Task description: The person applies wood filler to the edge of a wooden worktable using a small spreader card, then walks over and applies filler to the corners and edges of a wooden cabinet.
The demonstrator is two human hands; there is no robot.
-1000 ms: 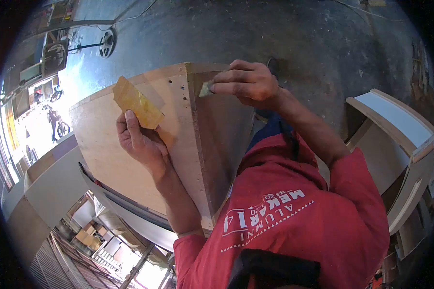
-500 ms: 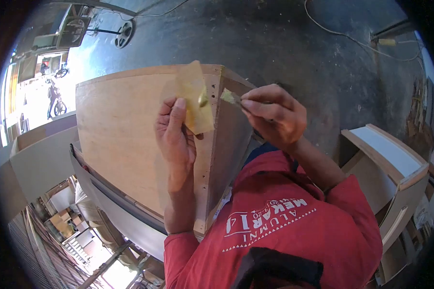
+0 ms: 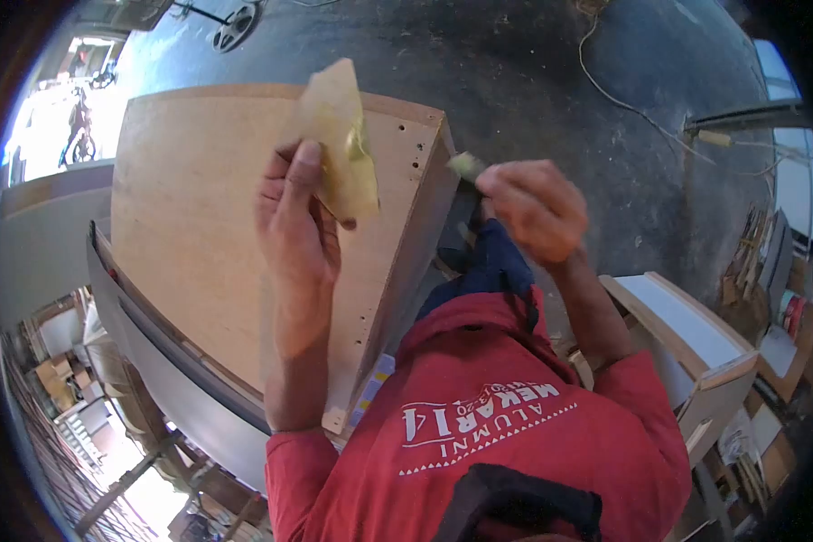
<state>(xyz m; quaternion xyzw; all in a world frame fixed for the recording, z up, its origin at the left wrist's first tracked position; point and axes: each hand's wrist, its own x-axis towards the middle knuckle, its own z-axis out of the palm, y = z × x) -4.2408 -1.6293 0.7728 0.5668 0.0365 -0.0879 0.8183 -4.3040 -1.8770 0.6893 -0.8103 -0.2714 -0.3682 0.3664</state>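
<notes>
My left hand [image 3: 300,212] is closed round the lower edge of a thin yellowish sheet [image 3: 336,135], which carries a lump of yellow-green paste [image 3: 358,143]. It holds the sheet above a large pale wooden panel [image 3: 199,199] with small dark holes near its right edge. Beyond the panel's right edge, my right hand [image 3: 540,210] pinches a small flat piece [image 3: 465,165] smeared with the same paste. That hand is slightly blurred, and its grip covers the rest of the piece.
A wood-framed piece with a white panel [image 3: 668,316] stands at the right. A cable [image 3: 623,95] lies across the dark floor. A curved grey panel [image 3: 181,388] runs along the lower left, and a fan-like wheel [image 3: 237,27] is at the top left.
The sheet first moved right over the panel, then slightly up and left with my left hand. My right hand has moved right, away from the sheet. The view has shifted, showing more floor at right.
</notes>
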